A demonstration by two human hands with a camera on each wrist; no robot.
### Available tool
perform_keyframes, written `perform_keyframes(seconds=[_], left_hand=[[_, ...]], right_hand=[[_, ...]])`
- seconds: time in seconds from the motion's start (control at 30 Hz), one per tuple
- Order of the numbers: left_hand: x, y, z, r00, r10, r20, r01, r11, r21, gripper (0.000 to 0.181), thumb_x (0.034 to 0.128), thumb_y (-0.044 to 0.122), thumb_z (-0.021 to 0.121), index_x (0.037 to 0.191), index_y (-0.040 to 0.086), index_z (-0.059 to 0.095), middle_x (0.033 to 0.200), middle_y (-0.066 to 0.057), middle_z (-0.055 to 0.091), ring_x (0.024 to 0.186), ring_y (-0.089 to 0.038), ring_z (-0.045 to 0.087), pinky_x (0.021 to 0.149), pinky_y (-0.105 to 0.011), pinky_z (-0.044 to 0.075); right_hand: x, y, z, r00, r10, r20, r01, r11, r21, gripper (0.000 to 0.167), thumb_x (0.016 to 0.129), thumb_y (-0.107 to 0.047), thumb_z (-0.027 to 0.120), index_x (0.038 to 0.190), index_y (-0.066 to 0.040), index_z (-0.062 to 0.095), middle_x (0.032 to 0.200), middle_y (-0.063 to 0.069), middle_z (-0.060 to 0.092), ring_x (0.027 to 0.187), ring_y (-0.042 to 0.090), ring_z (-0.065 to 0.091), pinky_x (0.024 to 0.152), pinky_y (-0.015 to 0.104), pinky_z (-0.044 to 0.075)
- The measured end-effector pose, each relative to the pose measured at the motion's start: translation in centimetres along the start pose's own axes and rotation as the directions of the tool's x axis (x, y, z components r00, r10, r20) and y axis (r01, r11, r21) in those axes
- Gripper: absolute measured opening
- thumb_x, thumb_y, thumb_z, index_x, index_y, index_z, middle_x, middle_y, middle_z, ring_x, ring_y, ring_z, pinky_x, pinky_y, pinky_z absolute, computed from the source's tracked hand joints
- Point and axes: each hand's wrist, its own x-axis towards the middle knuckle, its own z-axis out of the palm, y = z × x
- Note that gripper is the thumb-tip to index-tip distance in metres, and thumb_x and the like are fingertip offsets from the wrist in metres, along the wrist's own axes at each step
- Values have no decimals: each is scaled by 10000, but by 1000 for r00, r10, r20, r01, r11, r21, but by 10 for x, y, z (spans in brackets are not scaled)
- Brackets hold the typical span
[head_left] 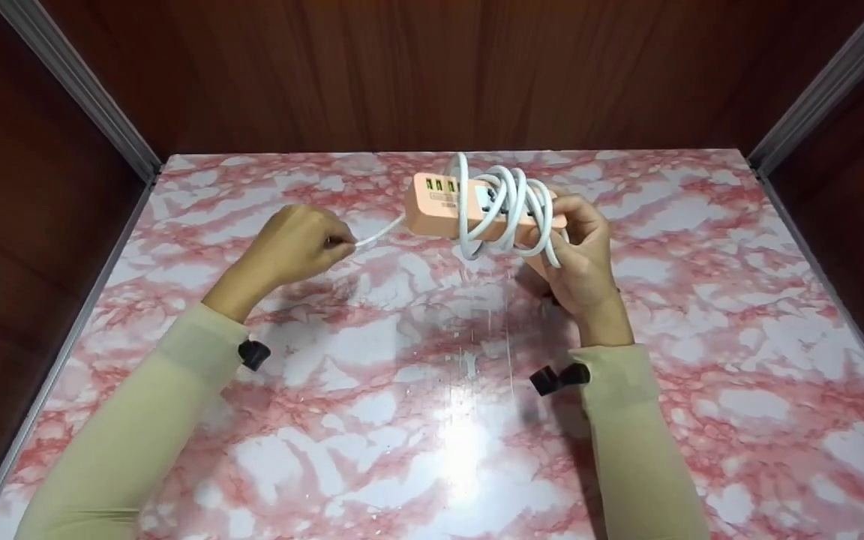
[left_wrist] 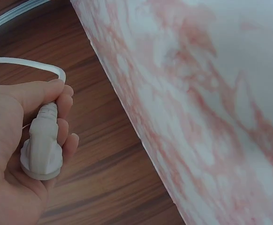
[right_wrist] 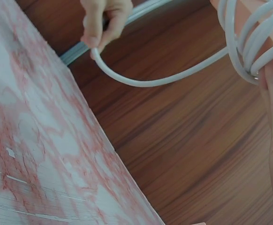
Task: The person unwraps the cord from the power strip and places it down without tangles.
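- Head view: the peach power strip (head_left: pixel 436 219) is held up above the far half of the surface, right of middle, with its long axis running mostly left to right and its right end dipped a little.
- What matters most now, I judge, is how the strip lies between my 2 hands: my right hand (head_left: pixel 582 259) is nearer, touching it, while my left hand (head_left: pixel 301 244) is well apart, off beyond its left end.
- My right fingers are clamped on the strip's right end, close against the loops there.
- My left fingers are curled round the plug (left_wrist: pixel 41 145), which the left wrist view shows lying along my palm, its wide rounded end away from the cord.
- White cord (right_wrist: pixel 146 84) links the 2 hands, bowing in a slack curve; at the strip it wraps round the body in loose, uneven loops.
- The strip looks like smooth hard plastic, a long block with 3 green-lined ports showing near its left end; the cord is round and looks bendy.
- Under it all, the surface (head_left: pixel 372 420) is glossy, marbled red and white, and scratched.
- Beyond stands a dark wood-grain panel (head_left: pixel 432 75).
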Motion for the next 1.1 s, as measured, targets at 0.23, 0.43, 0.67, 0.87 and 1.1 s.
perform_keyframes(seconds=[0.23,0.43,0.67,0.87,1.1], left_hand=[[16,0,-6,994,-109,-23,109,994,3,119,984,146,755,977,94,862,911,-61,807,774,-219,704,744,-407,562],[28,2,-15,985,-162,-63,164,986,36,153,996,172,744,1004,63,851,918,-98,800,800,-249,692,759,-429,553],[40,4,-28,970,-202,-133,209,977,45,162,994,176,739,1032,65,851,943,-105,804,842,-251,694,778,-438,547],[48,9,-42,960,-183,-212,202,977,71,172,995,155,730,1052,38,843,976,-136,801,890,-297,708,832,-482,532],[57,21,-59,938,-198,-285,226,972,67,181,1008,173,719,1065,57,845,983,-118,802,936,-306,671,864,-481,504]], right_hand=[[0,1,-2,999,-13,45,14,999,-30,332,828,-120,920,979,68,692,1241,159,666,1073,224,629,805,272,595],[-1,1,-2,1000,6,30,-5,1000,-23,320,815,-87,926,969,70,693,1236,156,667,1043,210,629,782,261,592],[-1,1,-2,1000,10,22,-10,1000,-3,312,817,-64,919,976,74,689,1224,156,661,1037,207,625,803,258,584],[-1,1,-1,1000,22,15,-22,1000,-14,296,814,-48,919,973,59,694,1226,149,668,1022,197,613,767,240,570],[-2,0,-3,999,32,28,-32,999,-21,214,869,-21,868,995,37,705,1196,129,669,964,183,640,744,241,581]])
